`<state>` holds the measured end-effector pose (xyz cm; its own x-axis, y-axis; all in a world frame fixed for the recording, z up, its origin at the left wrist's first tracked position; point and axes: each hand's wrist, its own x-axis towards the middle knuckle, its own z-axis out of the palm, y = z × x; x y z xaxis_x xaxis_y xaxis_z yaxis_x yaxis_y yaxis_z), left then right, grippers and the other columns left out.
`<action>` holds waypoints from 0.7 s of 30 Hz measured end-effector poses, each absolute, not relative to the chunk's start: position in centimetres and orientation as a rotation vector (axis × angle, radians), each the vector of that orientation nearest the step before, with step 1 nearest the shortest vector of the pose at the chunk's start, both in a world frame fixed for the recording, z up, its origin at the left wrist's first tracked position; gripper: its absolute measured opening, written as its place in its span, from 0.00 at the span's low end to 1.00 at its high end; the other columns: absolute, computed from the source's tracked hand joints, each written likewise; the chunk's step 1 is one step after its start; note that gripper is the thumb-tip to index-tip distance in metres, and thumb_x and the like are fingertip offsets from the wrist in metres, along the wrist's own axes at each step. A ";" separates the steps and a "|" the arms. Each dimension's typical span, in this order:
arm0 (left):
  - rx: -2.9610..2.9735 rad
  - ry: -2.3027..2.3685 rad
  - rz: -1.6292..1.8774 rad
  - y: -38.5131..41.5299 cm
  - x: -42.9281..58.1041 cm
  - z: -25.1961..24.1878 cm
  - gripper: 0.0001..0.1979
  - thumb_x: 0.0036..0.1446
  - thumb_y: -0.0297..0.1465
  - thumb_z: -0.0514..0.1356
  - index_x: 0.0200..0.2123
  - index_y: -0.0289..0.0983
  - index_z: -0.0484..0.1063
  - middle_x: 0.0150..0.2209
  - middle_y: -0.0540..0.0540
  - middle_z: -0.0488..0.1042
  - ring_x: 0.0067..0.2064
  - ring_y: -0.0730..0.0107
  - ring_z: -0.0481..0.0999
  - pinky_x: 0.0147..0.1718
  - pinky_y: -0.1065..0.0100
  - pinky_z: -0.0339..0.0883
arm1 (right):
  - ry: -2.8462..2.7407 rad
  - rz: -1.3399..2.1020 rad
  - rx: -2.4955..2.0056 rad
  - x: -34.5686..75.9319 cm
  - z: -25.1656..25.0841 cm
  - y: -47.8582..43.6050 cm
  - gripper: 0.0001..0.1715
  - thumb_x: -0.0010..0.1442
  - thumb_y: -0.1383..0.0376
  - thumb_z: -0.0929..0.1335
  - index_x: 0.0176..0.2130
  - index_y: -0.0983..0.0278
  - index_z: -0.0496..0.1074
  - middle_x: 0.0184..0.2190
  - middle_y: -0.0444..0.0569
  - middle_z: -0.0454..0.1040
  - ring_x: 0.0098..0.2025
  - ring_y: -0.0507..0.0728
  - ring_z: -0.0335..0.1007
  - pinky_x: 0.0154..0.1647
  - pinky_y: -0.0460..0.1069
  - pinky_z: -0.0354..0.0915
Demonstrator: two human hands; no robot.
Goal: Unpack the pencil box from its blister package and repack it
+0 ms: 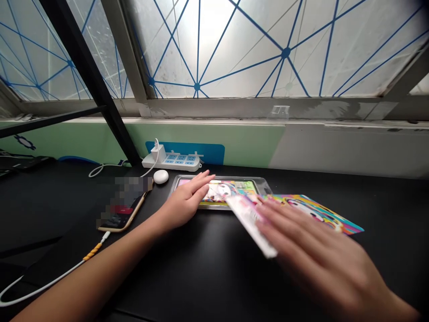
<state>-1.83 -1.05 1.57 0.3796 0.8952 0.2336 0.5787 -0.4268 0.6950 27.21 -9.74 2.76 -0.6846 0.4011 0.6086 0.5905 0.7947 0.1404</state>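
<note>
My left hand (185,198) lies with its fingers stretched out over the left end of a clear plastic tray (262,182). Inside the tray is a colourful printed card (221,191) with a white cartoon face. My right hand (321,255), smeared by motion, holds a flat white-and-pink packet (250,226) at its fingertips; the thumb is hidden. The packet's top reaches the tray's near edge. Just beyond the right hand is a bright cartoon-printed sheet (325,213), partly covered by the fingers; whether the hand touches it I cannot tell.
On the black table (187,277), a phone (125,212) with a white charging cable (50,278) lies left of my forearm. A round white case (161,176) and a power strip (181,162) sit behind. A black metal frame (90,76) slants at left, before the window (217,44).
</note>
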 end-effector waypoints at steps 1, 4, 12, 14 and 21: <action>2.064 1.215 0.940 -1.4 -1.6 1.8 0.24 0.72 0.40 0.48 0.64 0.40 0.68 0.70 0.44 0.60 0.71 0.54 0.58 0.69 0.53 0.53 | -2.411 -0.464 -0.680 26.2 2.2 -10.6 0.26 0.69 0.73 0.58 0.61 0.65 0.70 0.62 0.56 0.72 0.65 0.65 0.66 0.67 0.61 0.62; 2.107 1.162 1.073 -1.9 -1.7 2.2 0.20 0.71 0.38 0.51 0.59 0.40 0.73 0.68 0.44 0.65 0.69 0.54 0.64 0.67 0.53 0.58 | -2.415 -0.626 -0.525 24.1 0.7 -12.0 0.24 0.69 0.73 0.56 0.51 0.63 0.77 0.54 0.50 0.80 0.58 0.62 0.75 0.66 0.58 0.63; 2.441 1.333 0.462 0.2 -3.3 1.1 0.23 0.71 0.43 0.49 0.61 0.43 0.73 0.69 0.45 0.62 0.74 0.49 0.46 0.69 0.43 0.48 | -2.622 -0.486 -0.648 22.8 -1.5 -11.7 0.24 0.72 0.64 0.57 0.53 0.66 0.78 0.53 0.54 0.80 0.50 0.66 0.80 0.48 0.57 0.75; 2.400 1.310 0.454 0.3 -3.0 0.9 0.23 0.72 0.42 0.48 0.62 0.43 0.72 0.70 0.46 0.61 0.75 0.51 0.42 0.70 0.45 0.45 | -2.688 -0.430 -0.676 22.5 -1.8 -11.5 0.26 0.73 0.60 0.57 0.56 0.68 0.76 0.56 0.57 0.78 0.51 0.67 0.79 0.47 0.57 0.76; 2.434 1.342 0.453 -0.3 -1.6 0.5 0.27 0.70 0.47 0.51 0.66 0.43 0.67 0.73 0.43 0.53 0.75 0.46 0.34 0.70 0.42 0.43 | -2.916 0.144 -0.883 22.1 -0.8 -9.9 0.40 0.70 0.47 0.61 0.70 0.68 0.59 0.70 0.61 0.55 0.69 0.72 0.57 0.63 0.66 0.66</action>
